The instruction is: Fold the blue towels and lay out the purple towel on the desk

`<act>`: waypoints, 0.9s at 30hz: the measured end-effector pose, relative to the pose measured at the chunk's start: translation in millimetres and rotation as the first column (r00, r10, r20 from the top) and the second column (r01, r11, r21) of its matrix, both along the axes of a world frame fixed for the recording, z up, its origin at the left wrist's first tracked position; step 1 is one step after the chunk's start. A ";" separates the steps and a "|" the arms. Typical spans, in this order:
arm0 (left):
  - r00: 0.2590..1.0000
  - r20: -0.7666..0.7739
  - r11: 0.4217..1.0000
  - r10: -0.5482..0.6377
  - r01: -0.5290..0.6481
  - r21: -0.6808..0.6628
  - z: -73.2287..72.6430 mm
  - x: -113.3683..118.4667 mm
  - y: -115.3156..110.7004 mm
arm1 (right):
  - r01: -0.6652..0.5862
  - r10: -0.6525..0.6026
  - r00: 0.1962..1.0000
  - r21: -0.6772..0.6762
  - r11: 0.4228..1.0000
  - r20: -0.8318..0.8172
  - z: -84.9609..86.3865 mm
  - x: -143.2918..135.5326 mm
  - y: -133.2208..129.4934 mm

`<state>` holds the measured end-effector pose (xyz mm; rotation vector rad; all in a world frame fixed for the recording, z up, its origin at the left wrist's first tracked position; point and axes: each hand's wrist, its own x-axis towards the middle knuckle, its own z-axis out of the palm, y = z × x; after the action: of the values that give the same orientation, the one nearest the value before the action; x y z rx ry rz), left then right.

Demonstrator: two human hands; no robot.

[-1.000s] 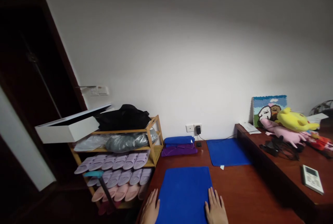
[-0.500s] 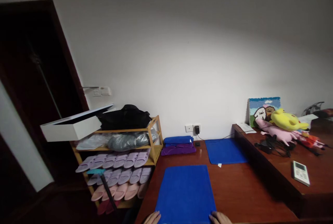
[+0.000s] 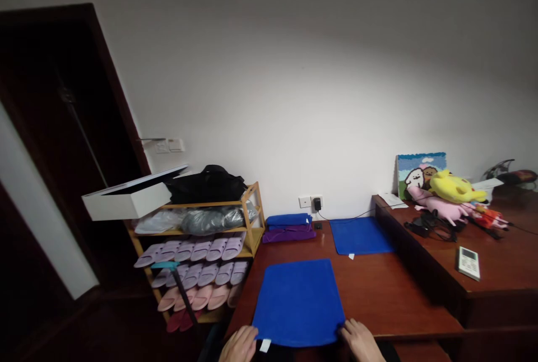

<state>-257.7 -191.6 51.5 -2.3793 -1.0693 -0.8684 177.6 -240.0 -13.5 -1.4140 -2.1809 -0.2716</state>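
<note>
A blue cloth (image 3: 299, 301) lies on the wooden desk (image 3: 386, 306), stretching forward from its 2 near corners. The left hand (image 3: 239, 345), closed, pinches the near left corner; the right hand (image 3: 360, 341), closed too, pinches the near right, so neither is nearer. Which way its long axis runs is unclear.

The left hand (image 3: 240, 344) and right hand (image 3: 361, 340) are bare, with smooth, rounded backs and slender fingers (image 3: 349, 329) that taper slightly toward the tips. The nails are too small to make out. The lower edge of the view cuts both off, so any sleeves are hidden.
</note>
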 end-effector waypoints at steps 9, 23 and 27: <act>0.993 0.088 0.975 -0.084 0.100 -0.200 102.1 40.0 -9.3 | -0.031 -0.020 0.956 -0.166 0.986 -0.293 132.7 55.2 -38.3; 0.918 0.359 0.706 -0.167 0.366 -0.607 254.7 205.6 34.0 | 0.192 -0.126 0.843 0.074 0.978 -0.524 245.2 203.9 -38.5; 0.902 0.393 0.611 -0.181 0.416 -0.674 266.9 252.3 84.3 | 0.236 -0.188 0.817 0.020 0.971 -0.545 249.9 246.0 3.8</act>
<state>-5.4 -107.3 318.4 -3.2900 -1.3496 -1.0592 423.6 -236.1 236.5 -1.4692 -1.5359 -0.0315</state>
